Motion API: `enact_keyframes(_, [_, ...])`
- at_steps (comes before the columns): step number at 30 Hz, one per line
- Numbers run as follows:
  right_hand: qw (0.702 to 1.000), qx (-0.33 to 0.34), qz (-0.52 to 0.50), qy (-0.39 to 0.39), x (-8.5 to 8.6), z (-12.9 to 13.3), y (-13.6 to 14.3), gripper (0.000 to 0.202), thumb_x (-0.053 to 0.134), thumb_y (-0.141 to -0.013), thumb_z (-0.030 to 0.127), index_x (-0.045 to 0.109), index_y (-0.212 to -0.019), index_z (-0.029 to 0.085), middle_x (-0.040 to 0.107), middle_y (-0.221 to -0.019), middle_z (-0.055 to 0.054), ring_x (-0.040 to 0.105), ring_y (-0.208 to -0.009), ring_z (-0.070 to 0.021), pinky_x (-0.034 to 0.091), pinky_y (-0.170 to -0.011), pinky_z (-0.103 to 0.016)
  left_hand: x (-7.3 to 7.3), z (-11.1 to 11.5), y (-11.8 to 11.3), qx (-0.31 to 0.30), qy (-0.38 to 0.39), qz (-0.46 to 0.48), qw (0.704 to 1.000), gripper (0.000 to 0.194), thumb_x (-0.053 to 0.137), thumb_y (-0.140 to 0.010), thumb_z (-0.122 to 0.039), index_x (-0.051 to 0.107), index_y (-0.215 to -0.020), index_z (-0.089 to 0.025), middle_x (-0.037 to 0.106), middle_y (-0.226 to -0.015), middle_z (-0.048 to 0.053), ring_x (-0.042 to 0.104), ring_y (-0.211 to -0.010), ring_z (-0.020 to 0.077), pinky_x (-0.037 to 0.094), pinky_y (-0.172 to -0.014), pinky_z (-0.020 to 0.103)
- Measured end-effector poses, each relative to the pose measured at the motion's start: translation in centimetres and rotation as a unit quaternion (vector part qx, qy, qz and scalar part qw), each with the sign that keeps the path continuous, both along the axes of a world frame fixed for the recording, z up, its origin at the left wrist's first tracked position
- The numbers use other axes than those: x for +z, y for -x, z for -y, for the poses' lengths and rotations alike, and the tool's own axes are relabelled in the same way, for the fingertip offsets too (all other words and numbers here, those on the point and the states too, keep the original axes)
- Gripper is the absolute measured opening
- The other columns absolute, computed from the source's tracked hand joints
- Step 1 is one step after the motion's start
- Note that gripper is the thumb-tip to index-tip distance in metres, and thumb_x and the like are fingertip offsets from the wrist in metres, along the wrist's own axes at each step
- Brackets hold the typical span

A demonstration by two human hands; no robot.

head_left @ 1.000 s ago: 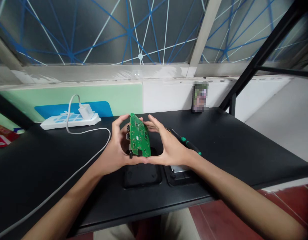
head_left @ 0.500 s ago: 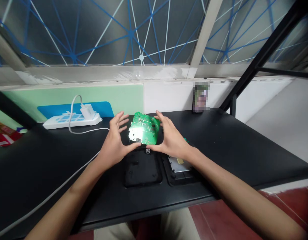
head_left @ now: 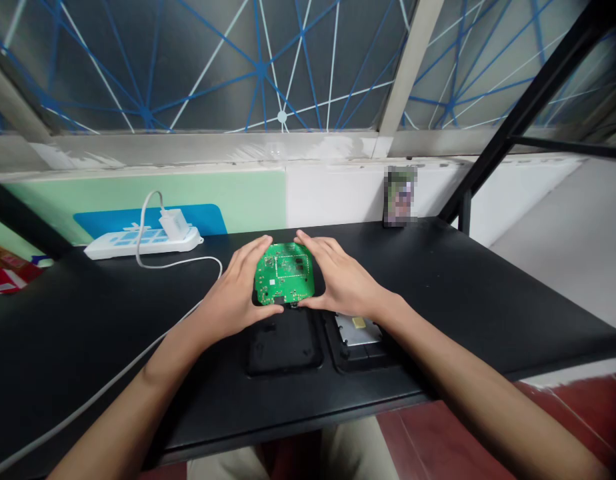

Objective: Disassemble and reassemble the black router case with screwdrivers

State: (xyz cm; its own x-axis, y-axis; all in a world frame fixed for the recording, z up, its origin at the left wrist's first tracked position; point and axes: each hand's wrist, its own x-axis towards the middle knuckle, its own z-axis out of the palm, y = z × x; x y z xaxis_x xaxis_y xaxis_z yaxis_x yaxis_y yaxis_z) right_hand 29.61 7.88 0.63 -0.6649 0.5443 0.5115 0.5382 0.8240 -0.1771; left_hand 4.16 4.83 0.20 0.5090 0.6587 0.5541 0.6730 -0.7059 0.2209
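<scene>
Fingers of both hands clamped around flat, rounded green circuit board (head_left: 285, 273), solder-speckled face up.

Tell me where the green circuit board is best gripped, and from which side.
Probably by its bare left and right edges, coming in from both sides. The green circuit board faces up with its soldered face exposed, so pinching the rims avoids the parts. That matches the pose now: the left hand and right hand clasp opposite edges, above the black case half.
</scene>
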Motion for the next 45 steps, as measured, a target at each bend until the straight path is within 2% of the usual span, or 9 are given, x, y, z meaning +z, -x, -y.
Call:
enact_keyframes(4, [1.000,0.008,0.012,-0.025,0.04,0.13,0.02,0.119,0.076,-0.077,0.049,-0.005,-0.161,0.023,0.042,-0.154,-0.019,0.042,-0.139,-0.0381,0.045,-0.110,-0.065,-0.11,0.06,-0.11,0.001,-0.010,-0.020,1.000,0.115,0.088,-0.072,-0.027,0.011,-0.158,-0.025,0.035,-0.154,0.020,0.038,-0.142,0.0427,0.041,-0.114,0.063])
enact_keyframes(10, [0.999,0.007,0.014,-0.044,0.38,0.60,0.08,0.109,0.073,-0.081,0.048,0.005,-0.161,0.019,0.038,-0.155,-0.019,0.038,-0.144,-0.0341,0.042,-0.117,-0.057,0.05,0.13,-0.02,0.007,-0.036,0.007,0.999,0.107,0.085,-0.074,-0.026,0.016,-0.156,-0.025,0.041,-0.149,0.017,0.042,-0.138,0.0398,0.042,-0.114,0.059])
enact_keyframes(16, [0.999,0.021,0.014,-0.031,0.61,0.60,-0.11,0.109,0.071,-0.082,0.052,0.003,-0.161,0.022,0.028,-0.162,-0.019,0.030,-0.150,-0.0351,0.038,-0.119,-0.060,0.31,0.10,0.35,-0.003,-0.040,0.024,0.999,0.104,0.085,-0.075,-0.028,0.019,-0.155,-0.026,0.042,-0.150,0.015,0.042,-0.140,0.0380,0.043,-0.115,0.055])
enact_keyframes(26, [0.999,0.024,0.006,-0.048,0.42,0.30,-0.16,0.109,0.073,-0.080,0.052,0.006,-0.160,0.020,0.036,-0.154,-0.021,0.038,-0.144,-0.0358,0.042,-0.116,-0.059,0.12,-0.17,0.60,0.000,-0.044,0.031,0.999,0.107,0.089,-0.071,-0.030,0.023,-0.155,-0.024,0.045,-0.149,0.016,0.045,-0.139,0.0383,0.043,-0.115,0.053])
enact_keyframes(45, [0.999,0.013,-0.007,-0.047,0.24,0.17,0.08,0.114,0.075,-0.078,0.053,0.002,-0.161,0.024,0.040,-0.154,-0.019,0.043,-0.139,-0.0375,0.046,-0.112,-0.061,0.21,-0.13,0.69,0.002,-0.055,0.017,0.998,0.105,0.088,-0.073,-0.031,0.024,-0.155,-0.022,0.046,-0.149,0.016,0.046,-0.137,0.0380,0.045,-0.113,0.052])
